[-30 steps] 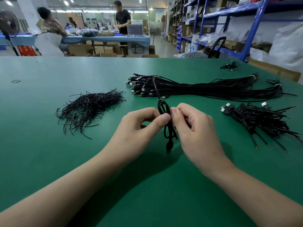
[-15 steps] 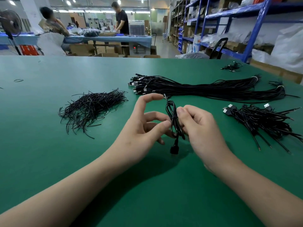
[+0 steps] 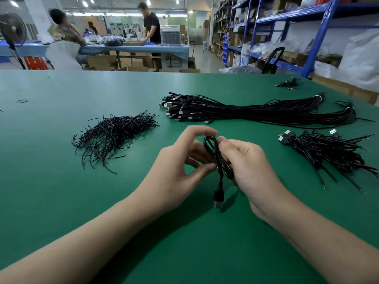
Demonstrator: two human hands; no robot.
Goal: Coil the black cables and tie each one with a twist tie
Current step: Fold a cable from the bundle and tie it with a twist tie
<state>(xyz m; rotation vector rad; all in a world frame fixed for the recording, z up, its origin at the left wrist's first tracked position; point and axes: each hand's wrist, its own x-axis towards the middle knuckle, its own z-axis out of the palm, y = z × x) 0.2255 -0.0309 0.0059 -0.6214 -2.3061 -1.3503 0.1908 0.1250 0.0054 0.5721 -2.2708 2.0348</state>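
Both hands hold one coiled black cable (image 3: 217, 158) upright over the green table (image 3: 61, 201). My left hand (image 3: 180, 171) pinches the coil's middle between thumb and fingers, with the index finger arched over the top loop. My right hand (image 3: 249, 167) grips the coil from the right. The cable's USB plug (image 3: 218, 198) hangs below the coil. A loose heap of black twist ties (image 3: 112, 136) lies to the left. Whether a tie is round the coil I cannot tell.
A long bundle of uncoiled black cables (image 3: 256, 113) stretches across the table beyond my hands. A pile of coiled cables (image 3: 328, 152) lies at the right. Few cables (image 3: 289, 84) sit at the far right edge. Two people work at a distant table; blue shelving stands right.
The free cable end that stuck up above the coil is gone from view. My left index finger lifted and now curls over the top loop. The plug hangs lower.
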